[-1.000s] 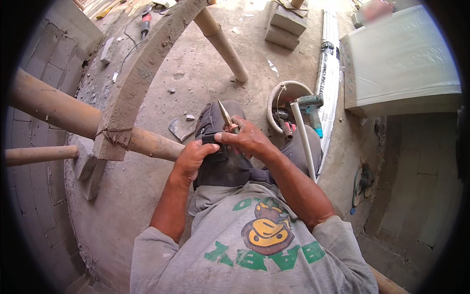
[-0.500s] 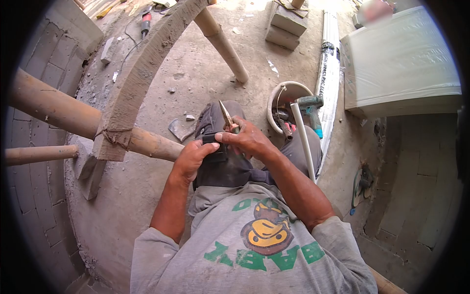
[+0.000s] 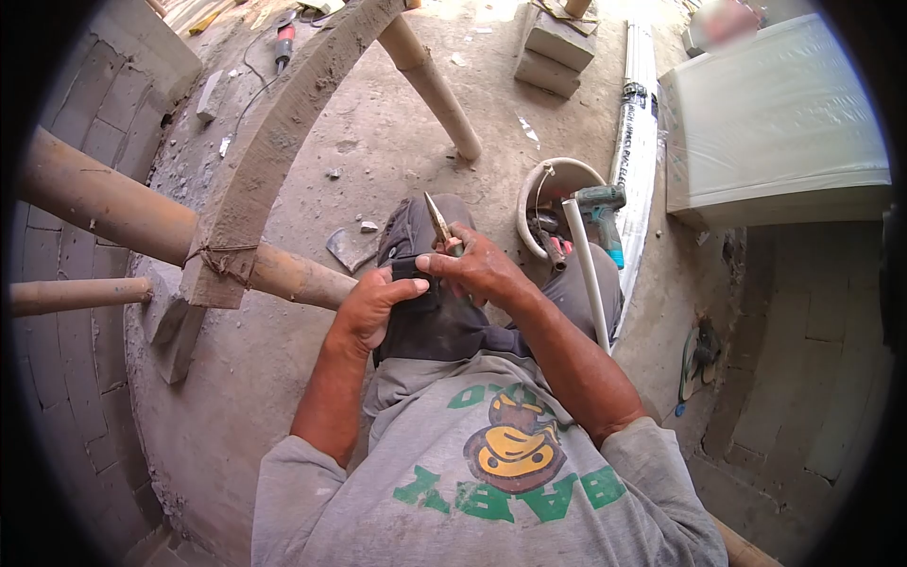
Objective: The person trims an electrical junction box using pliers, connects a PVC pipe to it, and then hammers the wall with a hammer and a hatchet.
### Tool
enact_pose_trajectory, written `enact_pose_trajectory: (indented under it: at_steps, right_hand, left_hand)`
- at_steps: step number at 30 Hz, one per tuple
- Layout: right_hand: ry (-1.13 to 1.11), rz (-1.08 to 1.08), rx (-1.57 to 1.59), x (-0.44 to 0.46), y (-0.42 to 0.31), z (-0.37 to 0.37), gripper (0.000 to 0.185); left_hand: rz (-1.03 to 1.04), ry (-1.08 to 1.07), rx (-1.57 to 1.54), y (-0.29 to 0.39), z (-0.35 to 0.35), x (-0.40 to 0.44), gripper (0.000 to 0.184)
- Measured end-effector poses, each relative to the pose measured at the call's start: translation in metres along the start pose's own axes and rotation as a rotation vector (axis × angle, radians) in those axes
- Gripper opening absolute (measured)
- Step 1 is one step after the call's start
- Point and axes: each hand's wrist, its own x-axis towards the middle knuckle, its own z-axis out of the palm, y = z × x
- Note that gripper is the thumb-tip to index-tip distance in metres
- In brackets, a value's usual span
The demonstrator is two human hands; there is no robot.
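Note:
My left hand point(image 3: 370, 304) is closed around a small, dark, box-like object point(image 3: 404, 268) above my lap; its exact kind is unclear. In my right hand point(image 3: 480, 269) is a pair of long-nose pliers point(image 3: 438, 220), the pointed jaws facing up and away from me. The right thumb also presses on the edge of the dark object. Much of the pliers' handles is hidden by the fingers. A white pipe point(image 3: 588, 269) leans over my right leg, beside the bucket.
A bucket point(image 3: 523, 227) of tools stands right, with a teal cordless drill point(image 3: 602, 213) at its rim. Long white pipes point(image 3: 633, 142) lie beyond. A bamboo pole point(image 3: 298, 276) and a curved wooden board point(image 3: 248, 189) cross the left. Concrete blocks point(image 3: 553, 52) sit ahead.
The view has shifted very slightly. Both hands keep the same hold, with no other clear difference.

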Motion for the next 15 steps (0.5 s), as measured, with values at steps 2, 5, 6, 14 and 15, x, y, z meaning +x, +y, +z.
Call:
enact_pose_trajectory:
  at_steps: [2, 5, 6, 14, 15]
  right_hand:
    - [0.001, 0.006, 0.01, 0.0004, 0.0, 0.0, 0.046]
    - [0.001, -0.009, 0.005, -0.0021, -0.0022, -0.0002, 0.046]
    - [0.004, -0.008, 0.0, -0.0026, -0.003, -0.0002, 0.046]
    - [0.006, -0.006, -0.008, -0.0021, -0.0023, 0.0002, 0.046]
    - [0.003, -0.012, -0.006, -0.002, -0.0015, 0.0002, 0.046]
  left_hand:
    - [0.013, 0.027, 0.011, -0.0028, -0.0009, 0.0002, 0.028]
    - [0.048, 0.061, 0.079, -0.0084, -0.0042, 0.0021, 0.027]
    - [0.056, 0.058, 0.116, -0.0088, -0.0063, 0.0025, 0.027]
    - [0.014, 0.015, 0.021, -0.0033, -0.0045, 0.0029, 0.028]
    - [0.015, 0.007, 0.022, -0.0014, -0.0025, 0.0013, 0.028]
